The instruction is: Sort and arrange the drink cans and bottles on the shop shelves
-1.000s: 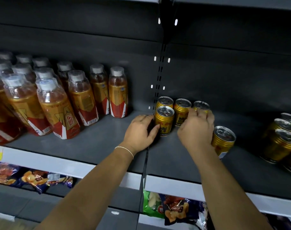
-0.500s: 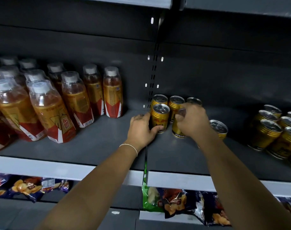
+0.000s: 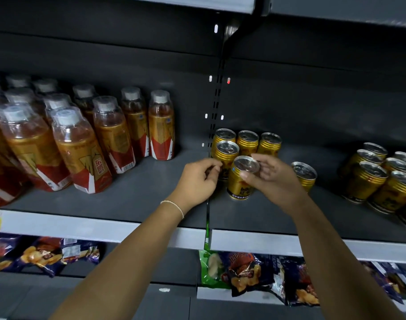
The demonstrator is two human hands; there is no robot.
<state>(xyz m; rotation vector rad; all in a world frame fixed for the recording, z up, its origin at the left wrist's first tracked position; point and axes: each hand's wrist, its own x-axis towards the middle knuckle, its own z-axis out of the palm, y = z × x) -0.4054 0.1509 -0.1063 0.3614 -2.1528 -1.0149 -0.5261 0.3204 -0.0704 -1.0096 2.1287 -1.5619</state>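
Your right hand [image 3: 270, 179] gripped a gold can [image 3: 240, 179] by its top rim, thumb in front and fingers behind, with the can tilted and its base on or just above the shelf [image 3: 132, 195]; contact could not be told. Your left hand [image 3: 198, 179] was loosely curled, fingertips against the lower side of the front can [image 3: 226, 153] of the small group, steadying it but not clasping it.

The held can sat just right of that front can and in front of the three cans in the back row [image 3: 247, 140]. Held only at the rim, it could have slipped or swung; set down tilted, it would likely have knocked the front can, and the back row stood close enough to topple in turn.

A single can [image 3: 304, 173] stood just behind your right wrist, so drawing that arm back carelessly could have tipped it. Farther right, a cluster of cans [image 3: 370, 176] stood well apart and looked safe. The bottles [image 3: 118, 132] on the left stood well clear of your left hand. The shelf front had only a low edge, so a rolling can might have dropped onto the snack bags [image 3: 250, 273] below.
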